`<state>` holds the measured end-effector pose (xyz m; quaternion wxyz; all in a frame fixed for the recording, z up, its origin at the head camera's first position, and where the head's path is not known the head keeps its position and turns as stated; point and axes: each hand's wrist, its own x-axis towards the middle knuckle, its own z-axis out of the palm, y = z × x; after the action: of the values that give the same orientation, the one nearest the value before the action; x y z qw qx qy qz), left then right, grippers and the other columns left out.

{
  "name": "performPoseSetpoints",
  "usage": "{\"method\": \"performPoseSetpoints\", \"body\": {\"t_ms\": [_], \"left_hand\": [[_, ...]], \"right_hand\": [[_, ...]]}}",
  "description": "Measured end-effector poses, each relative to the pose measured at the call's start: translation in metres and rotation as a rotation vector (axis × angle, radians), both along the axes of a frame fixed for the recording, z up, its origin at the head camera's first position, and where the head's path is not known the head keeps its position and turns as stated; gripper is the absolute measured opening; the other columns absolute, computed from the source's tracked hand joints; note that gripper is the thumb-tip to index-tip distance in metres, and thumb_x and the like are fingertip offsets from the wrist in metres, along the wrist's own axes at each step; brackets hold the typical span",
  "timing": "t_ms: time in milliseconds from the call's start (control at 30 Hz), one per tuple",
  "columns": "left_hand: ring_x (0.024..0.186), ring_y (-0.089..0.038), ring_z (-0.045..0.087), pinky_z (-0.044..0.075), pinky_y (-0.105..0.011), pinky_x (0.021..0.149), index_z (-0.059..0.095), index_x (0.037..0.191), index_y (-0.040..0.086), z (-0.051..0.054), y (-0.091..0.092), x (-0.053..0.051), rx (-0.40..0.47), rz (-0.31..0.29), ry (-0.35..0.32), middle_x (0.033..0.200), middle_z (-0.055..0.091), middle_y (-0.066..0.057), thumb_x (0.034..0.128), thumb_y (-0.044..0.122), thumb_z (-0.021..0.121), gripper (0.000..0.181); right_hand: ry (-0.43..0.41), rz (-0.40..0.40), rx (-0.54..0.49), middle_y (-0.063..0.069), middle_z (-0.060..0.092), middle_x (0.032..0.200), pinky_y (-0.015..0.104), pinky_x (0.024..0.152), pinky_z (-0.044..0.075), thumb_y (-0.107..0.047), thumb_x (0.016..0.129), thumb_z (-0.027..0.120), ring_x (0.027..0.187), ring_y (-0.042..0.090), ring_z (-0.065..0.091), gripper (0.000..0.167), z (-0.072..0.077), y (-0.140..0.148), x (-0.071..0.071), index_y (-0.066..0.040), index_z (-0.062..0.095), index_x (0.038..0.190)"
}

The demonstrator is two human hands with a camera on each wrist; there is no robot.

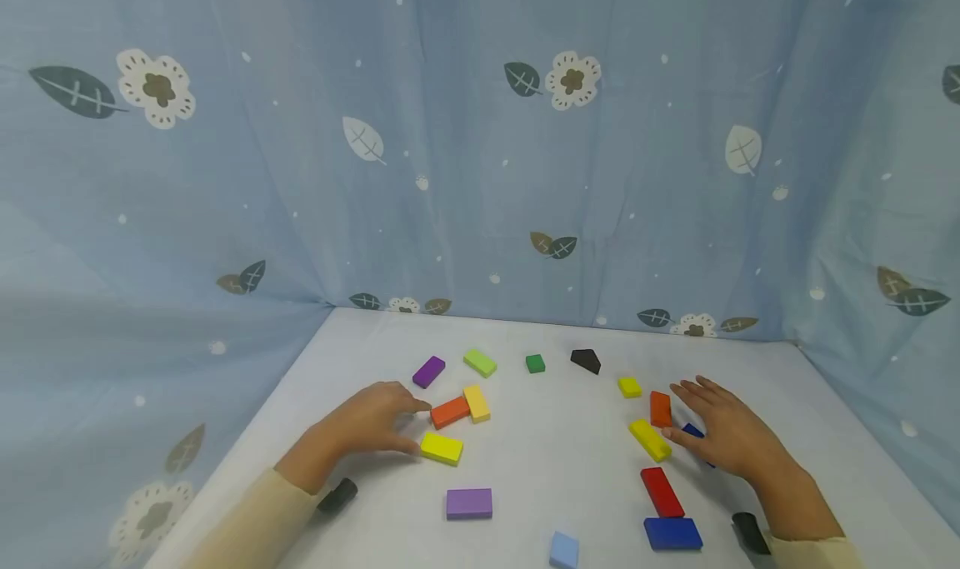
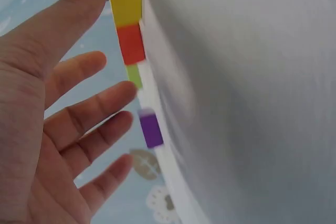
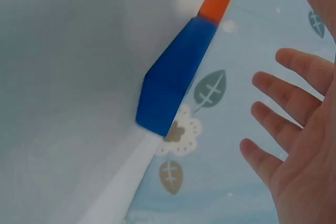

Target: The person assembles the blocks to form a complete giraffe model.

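My left hand (image 1: pixel 372 420), fingers spread and relaxed, holds nothing. Its thumb tip meets the edge of a yellow block (image 1: pixel 442 448) in the head view; whether it touches I cannot tell. The index fingertip is beside an orange-red block (image 1: pixel 450 412), which lies against a yellow-orange block (image 1: pixel 477 403). On the right, my right hand (image 1: pixel 726 432) hovers with fingers extended over a dark blue block (image 3: pixel 173 77), partly hidden in the head view. Close to its thumb lies another yellow block (image 1: pixel 650 441), and near its fingers an orange block (image 1: pixel 661 409).
Further back lie purple (image 1: pixel 429 371), lime (image 1: pixel 480 362), green (image 1: pixel 535 363), black (image 1: pixel 586 361) and small yellow (image 1: pixel 629 387) blocks. Nearer are violet (image 1: pixel 469 504), light blue (image 1: pixel 564 550), red (image 1: pixel 662 492) and blue (image 1: pixel 672 534) blocks. A patterned curtain (image 1: pixel 465 194) borders the white table (image 1: pixel 547 461).
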<state>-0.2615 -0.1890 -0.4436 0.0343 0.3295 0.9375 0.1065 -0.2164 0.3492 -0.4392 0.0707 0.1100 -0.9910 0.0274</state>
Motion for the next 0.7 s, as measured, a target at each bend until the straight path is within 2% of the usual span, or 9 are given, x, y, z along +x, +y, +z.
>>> {"method": "performPoseSetpoints", "body": {"t_ms": [133, 267, 400, 533, 600, 700], "left_hand": [[0.089, -0.009, 0.051, 0.05, -0.033, 0.083, 0.071, 0.119, 0.027, -0.001, 0.01, 0.002, 0.018, -0.051, 0.019, 0.102, 0.063, 0.012, 0.0717, 0.056, 0.08, 0.056], [0.084, -0.009, 0.05, 0.049, -0.03, 0.078, 0.073, 0.116, 0.025, -0.002, 0.015, 0.004, 0.052, -0.083, -0.012, 0.095, 0.06, 0.011, 0.0718, 0.053, 0.081, 0.053], [0.086, -0.008, 0.052, 0.05, -0.032, 0.082, 0.071, 0.12, 0.026, -0.005, 0.017, 0.006, 0.067, -0.052, -0.071, 0.098, 0.06, 0.014, 0.0712, 0.055, 0.08, 0.057], [0.083, -0.008, 0.053, 0.05, -0.031, 0.079, 0.071, 0.119, 0.026, -0.006, 0.018, 0.008, 0.099, -0.022, -0.16, 0.094, 0.059, 0.017, 0.0722, 0.049, 0.082, 0.054], [0.08, -0.009, 0.053, 0.049, -0.03, 0.076, 0.072, 0.119, 0.025, -0.005, 0.019, 0.008, 0.111, -0.021, -0.198, 0.09, 0.059, 0.018, 0.074, 0.044, 0.083, 0.05], [0.08, -0.007, 0.052, 0.05, -0.03, 0.078, 0.072, 0.119, 0.024, -0.003, 0.018, 0.01, 0.082, -0.006, -0.22, 0.09, 0.058, 0.02, 0.0761, 0.037, 0.082, 0.046]], "right_hand": [[0.003, -0.004, -0.015, 0.026, 0.052, 0.134, 0.068, 0.099, 0.03, -0.069, 0.079, 0.063, 0.127, 0.049, 0.037, 0.085, 0.004, -0.006, 0.001, -0.003, 0.058, 0.133], [-0.051, -0.018, -0.069, 0.027, 0.051, 0.134, 0.07, 0.094, 0.034, -0.069, 0.079, 0.063, 0.126, 0.049, 0.039, 0.083, 0.007, -0.016, -0.001, -0.006, 0.058, 0.133], [-0.143, -0.007, -0.202, 0.025, 0.051, 0.135, 0.069, 0.091, 0.038, -0.063, 0.081, 0.066, 0.125, 0.048, 0.042, 0.078, 0.009, -0.031, -0.005, -0.008, 0.057, 0.136], [-0.144, 0.089, -0.307, 0.019, 0.055, 0.133, 0.064, 0.096, 0.038, -0.058, 0.084, 0.067, 0.124, 0.044, 0.046, 0.072, 0.01, -0.047, -0.012, -0.007, 0.058, 0.135], [-0.128, 0.146, -0.326, 0.017, 0.056, 0.133, 0.062, 0.098, 0.038, -0.057, 0.085, 0.066, 0.124, 0.041, 0.047, 0.071, 0.01, -0.058, -0.016, -0.007, 0.059, 0.135], [-0.128, 0.21, -0.329, 0.013, 0.057, 0.133, 0.059, 0.099, 0.038, -0.056, 0.087, 0.064, 0.125, 0.037, 0.049, 0.067, 0.012, -0.079, -0.023, -0.011, 0.059, 0.135]]}}
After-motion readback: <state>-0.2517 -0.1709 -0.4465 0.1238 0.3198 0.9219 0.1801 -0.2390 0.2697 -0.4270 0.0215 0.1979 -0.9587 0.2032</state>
